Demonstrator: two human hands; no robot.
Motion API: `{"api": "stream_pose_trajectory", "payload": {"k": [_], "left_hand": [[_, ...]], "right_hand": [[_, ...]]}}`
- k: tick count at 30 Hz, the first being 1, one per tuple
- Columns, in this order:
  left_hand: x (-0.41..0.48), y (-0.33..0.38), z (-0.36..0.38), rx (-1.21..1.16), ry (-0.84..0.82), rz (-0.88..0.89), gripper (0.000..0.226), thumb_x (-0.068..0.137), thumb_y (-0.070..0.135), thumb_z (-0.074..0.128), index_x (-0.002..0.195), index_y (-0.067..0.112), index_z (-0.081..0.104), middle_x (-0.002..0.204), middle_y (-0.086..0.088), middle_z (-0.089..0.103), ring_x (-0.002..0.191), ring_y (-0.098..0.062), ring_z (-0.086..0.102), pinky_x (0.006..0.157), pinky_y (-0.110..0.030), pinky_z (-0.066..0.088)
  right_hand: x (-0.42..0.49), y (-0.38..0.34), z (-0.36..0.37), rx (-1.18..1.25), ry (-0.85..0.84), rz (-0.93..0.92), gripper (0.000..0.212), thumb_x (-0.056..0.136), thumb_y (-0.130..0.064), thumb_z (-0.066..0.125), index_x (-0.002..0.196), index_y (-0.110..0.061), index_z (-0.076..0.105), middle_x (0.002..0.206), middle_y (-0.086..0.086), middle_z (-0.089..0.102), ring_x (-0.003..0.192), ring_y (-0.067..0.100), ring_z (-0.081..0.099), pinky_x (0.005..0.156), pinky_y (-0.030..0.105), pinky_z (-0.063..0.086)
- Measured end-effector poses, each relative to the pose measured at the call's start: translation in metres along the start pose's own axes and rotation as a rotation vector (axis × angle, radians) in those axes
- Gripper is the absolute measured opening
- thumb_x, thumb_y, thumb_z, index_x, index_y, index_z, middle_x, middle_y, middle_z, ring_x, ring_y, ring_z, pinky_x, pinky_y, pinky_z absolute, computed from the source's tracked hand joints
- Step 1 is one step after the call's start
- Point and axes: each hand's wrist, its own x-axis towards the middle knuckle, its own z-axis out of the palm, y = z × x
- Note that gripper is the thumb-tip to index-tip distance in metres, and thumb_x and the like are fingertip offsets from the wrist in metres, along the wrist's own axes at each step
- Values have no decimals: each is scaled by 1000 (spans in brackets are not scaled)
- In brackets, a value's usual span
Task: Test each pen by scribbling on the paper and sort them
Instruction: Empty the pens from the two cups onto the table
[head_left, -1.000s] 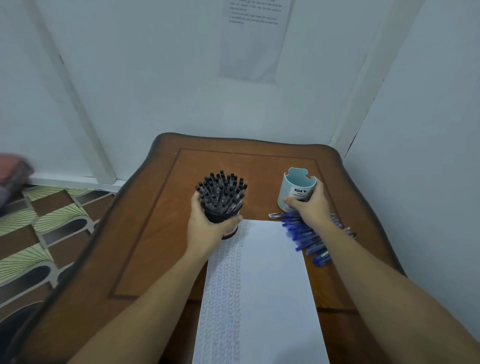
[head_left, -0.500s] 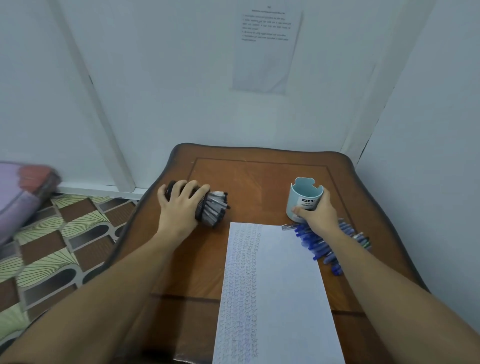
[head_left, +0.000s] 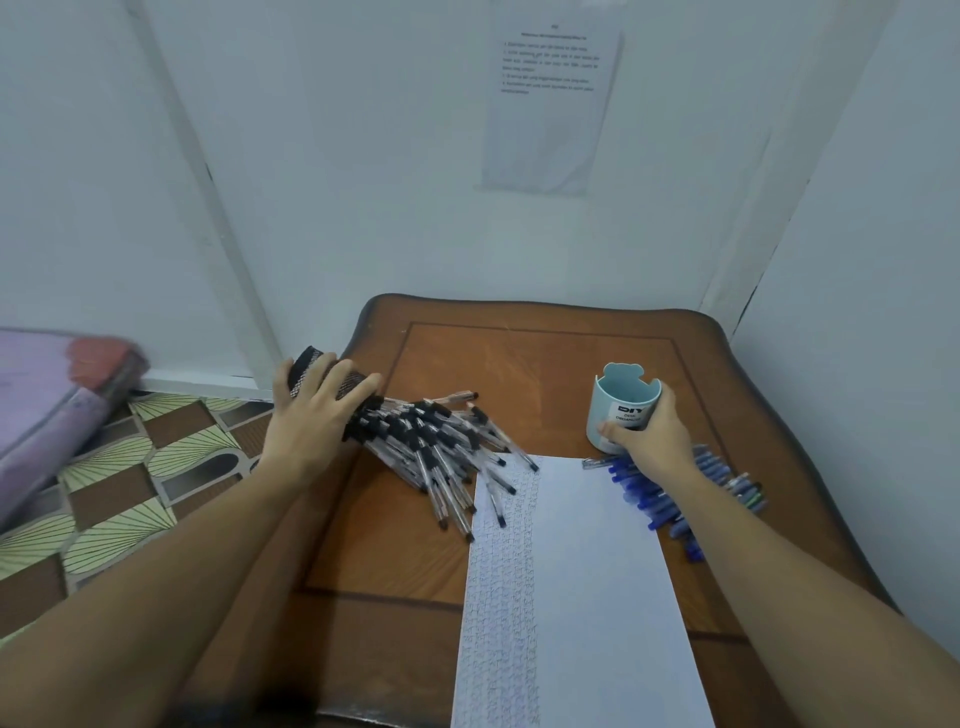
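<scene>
My left hand (head_left: 311, 421) grips a black mesh pen holder (head_left: 324, 376) tipped on its side at the table's left edge. Several black-capped pens (head_left: 441, 452) spill out of it across the wood and onto the paper's top left corner. The white paper (head_left: 582, 597) lies in the middle, with scribble rows down its left strip. My right hand (head_left: 649, 436) holds the base of an upright light blue cup (head_left: 621, 400), which looks empty. Several blue pens (head_left: 670, 499) lie in a heap under and beside my right wrist.
The brown wooden table (head_left: 519, 353) stands in a corner of white walls, with a printed sheet (head_left: 545, 104) taped above it. To the left are a patterned tile floor (head_left: 130, 493) and a purple and red bundle (head_left: 52, 395).
My left hand has tipped the black holder onto its side at the left, and the black pens have slid out onto the table and paper. My right hand stays on the blue cup.
</scene>
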Motion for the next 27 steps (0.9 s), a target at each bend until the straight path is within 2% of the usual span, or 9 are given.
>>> {"api": "stream_pose_trajectory", "payload": {"k": [3, 6, 9, 11, 14, 18, 20, 23, 27], "left_hand": [[-8, -13, 0, -8, 11, -36, 84, 56, 18, 92, 128, 26, 51, 126, -10, 49, 128, -32, 37, 111, -46, -2], [-12, -26, -3, -6, 2, -81, 81, 60, 23, 90, 131, 25, 51, 128, -12, 49, 130, -33, 35, 111, -41, -16], [-13, -37, -6, -9, 33, -138, 75, 65, 9, 84, 130, 24, 51, 127, -14, 50, 129, -35, 37, 110, -38, -18], [-10, -39, -8, -44, 60, -187, 71, 68, 7, 81, 129, 25, 50, 127, -12, 51, 128, -34, 40, 111, -41, -9], [5, -25, -15, -164, 57, -249, 70, 68, 21, 82, 129, 25, 49, 127, -9, 53, 126, -31, 43, 105, -50, 13], [49, 22, -28, -452, 24, -268, 89, 62, 39, 85, 138, 23, 43, 132, -6, 52, 123, -27, 47, 101, -44, 27], [73, 58, -34, -697, 32, -300, 92, 60, 30, 87, 139, 22, 40, 131, -2, 52, 120, -22, 50, 99, -40, 38], [104, 114, -32, -1195, -32, -425, 89, 59, 18, 89, 133, 24, 40, 122, 6, 54, 115, -13, 52, 88, -19, 43], [132, 167, 0, -1443, -192, -487, 91, 59, 21, 92, 132, 23, 38, 121, 5, 55, 115, -16, 55, 100, -32, 46]], "right_hand": [[0, 0, 0, -2, 0, 5, 89, 82, -10, 79, 152, -14, 23, 143, 8, 50, 131, 28, 49, 104, 38, 45], [-1, -1, 1, 1, 4, 9, 90, 82, -10, 79, 152, -14, 23, 143, 8, 50, 132, 28, 49, 104, 39, 45], [-1, -1, 2, 2, 1, 8, 89, 82, -10, 79, 152, -14, 23, 142, 8, 51, 130, 28, 50, 103, 38, 45], [0, -1, 3, -1, -1, 4, 89, 82, -10, 79, 152, -14, 24, 141, 7, 52, 129, 27, 51, 102, 38, 46], [-1, -1, 3, 12, -10, 2, 88, 82, -9, 79, 151, -14, 25, 140, 6, 52, 127, 25, 51, 100, 35, 47], [2, -1, 5, 19, -12, 6, 86, 82, -9, 79, 150, -15, 27, 139, 5, 53, 127, 24, 52, 98, 32, 46], [6, -1, 6, 17, -12, 5, 88, 81, -11, 80, 151, -16, 27, 139, 4, 53, 127, 24, 52, 95, 30, 46], [12, 0, 4, 12, -19, 12, 88, 81, -11, 80, 151, -16, 27, 140, 4, 53, 128, 23, 50, 94, 28, 44], [23, 5, 0, 15, -18, 10, 87, 78, -12, 83, 149, -16, 32, 138, 3, 55, 127, 21, 52, 91, 26, 42]]}}
